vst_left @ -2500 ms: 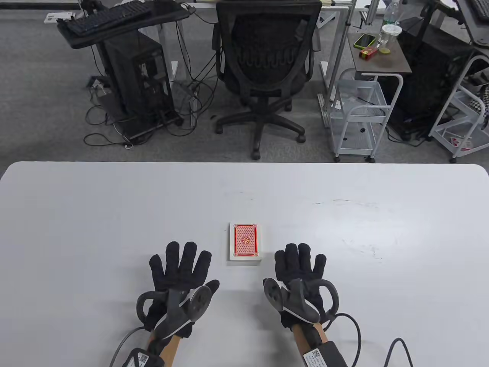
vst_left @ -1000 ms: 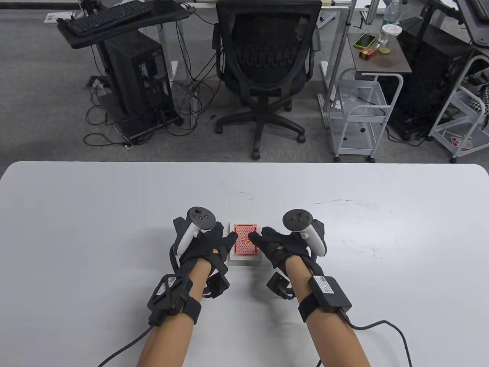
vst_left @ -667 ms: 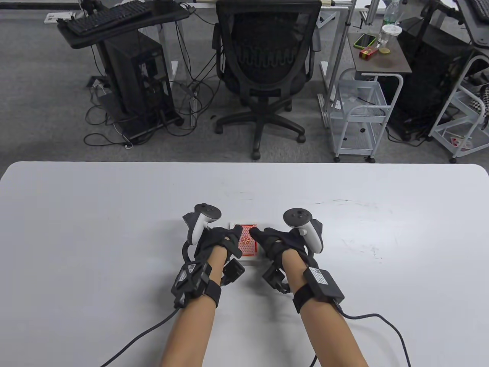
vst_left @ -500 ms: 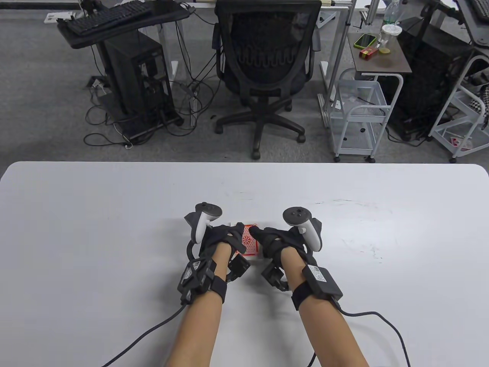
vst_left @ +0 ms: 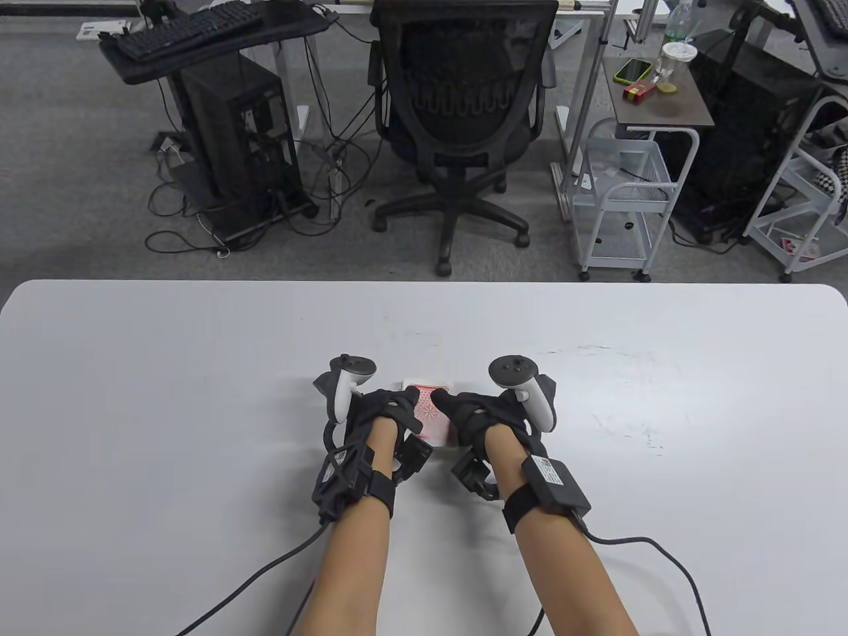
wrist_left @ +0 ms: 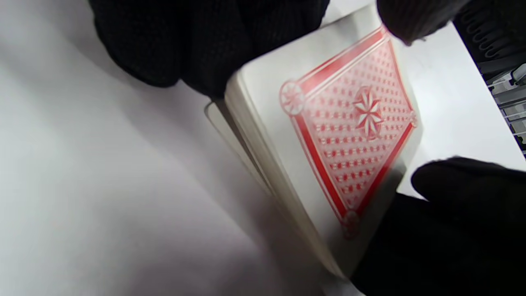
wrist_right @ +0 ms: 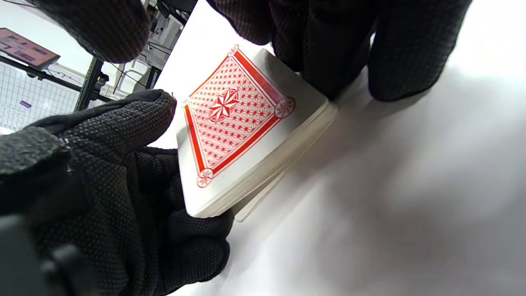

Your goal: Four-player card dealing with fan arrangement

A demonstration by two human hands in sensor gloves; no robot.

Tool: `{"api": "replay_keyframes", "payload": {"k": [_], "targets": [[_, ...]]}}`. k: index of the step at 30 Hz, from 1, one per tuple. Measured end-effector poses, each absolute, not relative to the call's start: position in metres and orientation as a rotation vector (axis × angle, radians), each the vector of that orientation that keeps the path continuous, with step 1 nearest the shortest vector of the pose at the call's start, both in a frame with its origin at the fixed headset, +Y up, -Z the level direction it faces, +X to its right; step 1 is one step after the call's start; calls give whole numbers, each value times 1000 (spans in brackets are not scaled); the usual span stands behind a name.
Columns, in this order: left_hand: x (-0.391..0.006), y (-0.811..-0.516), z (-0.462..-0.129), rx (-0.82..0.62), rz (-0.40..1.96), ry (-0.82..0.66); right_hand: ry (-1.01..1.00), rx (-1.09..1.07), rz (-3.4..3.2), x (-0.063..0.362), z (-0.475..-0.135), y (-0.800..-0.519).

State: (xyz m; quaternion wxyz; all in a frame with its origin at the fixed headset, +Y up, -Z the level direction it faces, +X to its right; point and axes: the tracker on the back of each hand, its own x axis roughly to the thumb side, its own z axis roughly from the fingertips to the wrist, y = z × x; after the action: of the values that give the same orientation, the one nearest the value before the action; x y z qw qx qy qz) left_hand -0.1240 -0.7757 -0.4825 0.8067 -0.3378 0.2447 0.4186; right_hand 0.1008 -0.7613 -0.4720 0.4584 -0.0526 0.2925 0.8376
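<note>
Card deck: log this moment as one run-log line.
phase: deck pickup | card deck: gripped from both sides, one edge tilted up off table, face down | left hand: holds deck | right hand: holds deck | dealt: none

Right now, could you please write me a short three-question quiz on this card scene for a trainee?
1. True or false: the deck of cards lies flat and untouched on the table.
2. Which hands grip the deck? A) only the left hand B) only the right hand C) both
3. Fill in: the top card shows its ____ patterned back.

Key
1. False: both wrist views show it tilted, one side raised off the table, with at least one bottom card sticking out beneath the block.
2. C: each hand's fingers hold an opposite side.
3. Red.
</note>
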Motion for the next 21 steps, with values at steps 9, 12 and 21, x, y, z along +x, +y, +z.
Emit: {"api": "replay_keyframes", "payload": {"k": [9, 12, 21], "targets": [[-128, -784, -482, -798, 988, 539, 728, -132, 2040, 101, -473, -761], [-126, -785, -481, -802, 960, 537, 728, -132, 2036, 102, -474, -761], [-113, -793, -475, -754, 1218, 436, 745, -139, 2006, 105, -474, -764]]}}
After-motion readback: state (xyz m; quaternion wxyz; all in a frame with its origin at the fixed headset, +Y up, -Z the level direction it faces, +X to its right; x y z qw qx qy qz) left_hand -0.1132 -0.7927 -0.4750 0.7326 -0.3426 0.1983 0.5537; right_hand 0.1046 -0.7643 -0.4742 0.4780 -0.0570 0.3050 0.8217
